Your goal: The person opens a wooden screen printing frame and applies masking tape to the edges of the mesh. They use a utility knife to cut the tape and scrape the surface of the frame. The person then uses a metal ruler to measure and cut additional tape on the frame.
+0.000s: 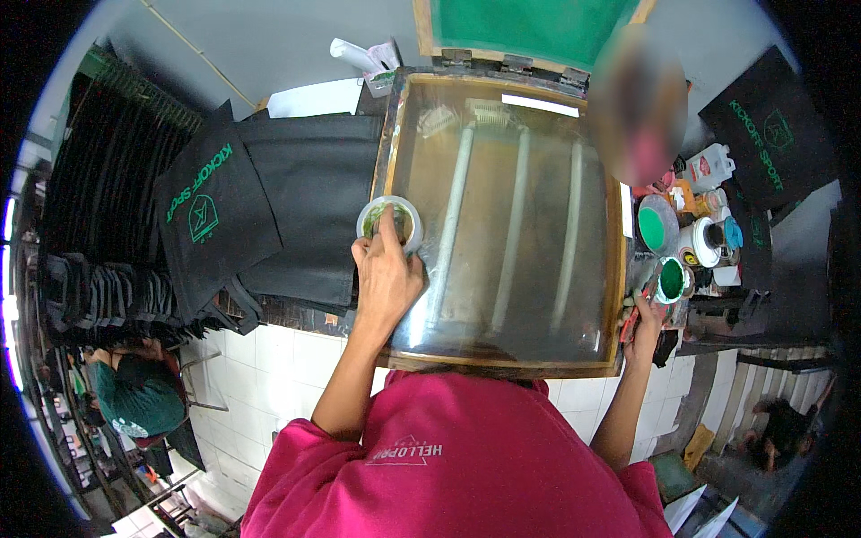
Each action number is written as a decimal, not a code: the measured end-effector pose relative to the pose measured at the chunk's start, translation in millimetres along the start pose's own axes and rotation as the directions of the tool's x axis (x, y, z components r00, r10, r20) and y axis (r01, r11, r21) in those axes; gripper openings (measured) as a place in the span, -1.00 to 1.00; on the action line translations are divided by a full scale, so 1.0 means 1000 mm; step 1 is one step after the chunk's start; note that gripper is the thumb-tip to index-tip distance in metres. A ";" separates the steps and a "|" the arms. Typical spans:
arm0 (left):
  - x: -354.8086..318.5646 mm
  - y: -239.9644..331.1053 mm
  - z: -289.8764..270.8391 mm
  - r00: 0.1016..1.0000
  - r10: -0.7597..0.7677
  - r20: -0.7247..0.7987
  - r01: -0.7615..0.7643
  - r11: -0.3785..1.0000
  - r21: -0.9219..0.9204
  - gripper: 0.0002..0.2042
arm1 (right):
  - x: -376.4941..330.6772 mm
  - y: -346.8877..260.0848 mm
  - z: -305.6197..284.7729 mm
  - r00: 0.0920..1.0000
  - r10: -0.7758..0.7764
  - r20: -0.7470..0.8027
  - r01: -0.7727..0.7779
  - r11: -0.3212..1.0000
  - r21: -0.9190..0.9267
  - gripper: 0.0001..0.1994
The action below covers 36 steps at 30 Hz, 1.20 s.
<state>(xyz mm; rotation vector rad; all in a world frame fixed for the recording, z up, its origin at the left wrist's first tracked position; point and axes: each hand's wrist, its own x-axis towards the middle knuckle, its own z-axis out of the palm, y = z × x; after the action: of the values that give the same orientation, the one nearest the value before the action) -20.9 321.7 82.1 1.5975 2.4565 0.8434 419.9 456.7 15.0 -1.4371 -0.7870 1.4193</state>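
Observation:
My left hand [390, 278] is at a small white tub [414, 226] with green residue inside, by the left edge of the glass-topped table [538, 269]. The index finger reaches over into the tub, while the thumb and other fingers close about its near rim. What lies under the fingertips is partly hidden. At the table's right side my right hand [647, 330] is closed around a red-handled tool [629, 325], whose kind I cannot make out. Just beyond that hand stands a tub of green ink [671, 280].
Printed black fabric bags [305, 188] lie at left, beside racks of black pieces [117, 206]. A hinged green screen frame [538, 27] stands raised at the back. Bottles and jars [708, 238] crowd the right. A person [639, 108] is at the far right corner; another [139, 390] sits lower left.

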 end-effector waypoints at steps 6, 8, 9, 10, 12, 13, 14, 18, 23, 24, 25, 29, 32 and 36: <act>0.001 -0.011 0.005 0.989 0.149 -0.002 -0.148 0.985 0.088 -0.61 | -0.006 -0.002 0.009 0.998 -0.055 -0.005 0.055 0.997 -0.053 -0.82; 0.003 -0.012 0.006 0.985 0.172 0.010 -0.172 0.980 0.097 -0.68 | -0.008 -0.001 0.011 0.996 -0.093 -0.015 0.092 0.994 -0.064 -0.83; 0.005 -0.014 0.007 0.984 0.178 0.017 -0.179 0.978 0.112 -0.68 | -0.008 -0.001 0.013 0.994 -0.107 -0.017 0.106 0.992 -0.070 -0.83; 0.006 -0.015 0.007 0.983 0.183 0.024 -0.185 0.975 0.126 -0.67 | -0.008 0.000 0.013 0.992 -0.121 -0.017 0.120 0.990 -0.076 -0.84; 0.007 -0.018 0.009 0.979 0.204 -0.004 -0.201 0.972 0.124 -0.70 | -0.006 0.002 0.011 0.990 -0.141 -0.023 0.138 0.987 -0.085 -0.84; 0.008 -0.019 0.009 0.978 0.210 -0.002 -0.208 0.971 0.119 -0.70 | -0.004 0.004 0.010 0.989 -0.146 -0.028 0.143 0.986 -0.088 -0.84; 0.010 -0.020 0.008 0.976 0.216 -0.001 -0.214 0.970 0.113 -0.71 | -0.003 0.006 0.010 0.988 -0.152 -0.033 0.148 0.985 -0.091 -0.85; 0.026 -0.027 -0.018 0.964 0.251 -0.081 -0.243 0.965 0.104 -0.75 | -0.008 0.003 0.015 0.986 -0.168 -0.022 0.163 0.978 -0.133 -0.87; 0.068 -0.085 -0.047 0.969 0.180 -0.170 -0.136 0.961 0.242 -0.72 | -0.016 -0.002 0.021 0.979 -0.200 -0.036 0.193 0.970 -0.149 -0.88; 0.073 -0.106 -0.044 0.968 0.179 -0.175 -0.129 0.955 0.266 -0.71 | -0.016 -0.001 0.022 0.978 -0.206 -0.027 0.200 0.969 -0.146 -0.88; 0.074 -0.124 -0.040 0.974 0.168 -0.155 -0.120 0.952 0.281 -0.71 | -0.016 -0.001 0.025 0.979 -0.202 -0.016 0.198 0.971 -0.135 -0.87; 0.073 -0.160 -0.021 0.986 0.153 -0.070 -0.124 0.943 0.309 -0.67 | -0.019 -0.001 0.032 0.980 -0.197 -0.029 0.193 0.976 -0.103 -0.84; 0.075 -0.154 -0.022 0.987 0.150 -0.066 -0.125 0.951 0.284 -0.59 | -0.017 0.000 0.024 0.977 -0.210 -0.034 0.207 0.975 -0.077 -0.83; 0.061 -0.125 -0.026 0.970 0.187 -0.158 -0.127 0.937 0.326 -0.44 | -0.017 0.000 0.017 0.981 -0.189 -0.037 0.187 0.981 -0.049 -0.81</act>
<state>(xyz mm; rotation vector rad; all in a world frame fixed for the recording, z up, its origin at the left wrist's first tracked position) -159.6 327.0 55.1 1.9246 2.7373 0.6737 401.3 443.8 23.7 -1.3832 -0.9092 1.2314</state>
